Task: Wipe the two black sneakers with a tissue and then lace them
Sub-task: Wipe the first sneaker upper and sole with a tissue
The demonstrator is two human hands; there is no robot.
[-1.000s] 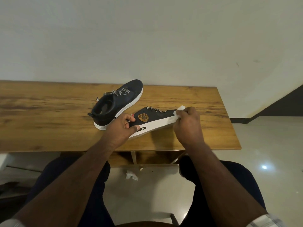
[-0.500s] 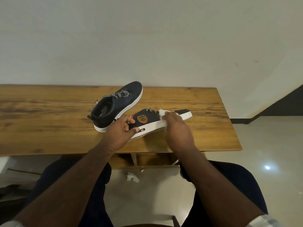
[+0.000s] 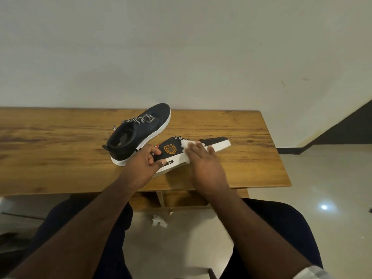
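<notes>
Two black sneakers with white soles lie on a wooden table (image 3: 60, 158). The far sneaker (image 3: 138, 133) stands upright, toe pointing away, with black-and-white laces loose on top. The near sneaker (image 3: 213, 144) is tipped on its side, an orange badge facing me. My left hand (image 3: 144, 163) grips its heel. My right hand (image 3: 203, 158) presses a white tissue (image 3: 186, 144) flat against the shoe's middle; most of the tissue is hidden under my fingers.
A crumpled white tissue (image 3: 159, 221) lies on the tiled floor under the table, between my knees. The table's right edge (image 3: 281, 158) is close to the near sneaker's toe. A pale wall stands behind the table.
My right hand has slid the tissue from the near sneaker's toe back toward its middle, uncovering the toe. My left hand has kept its grip on the heel.
</notes>
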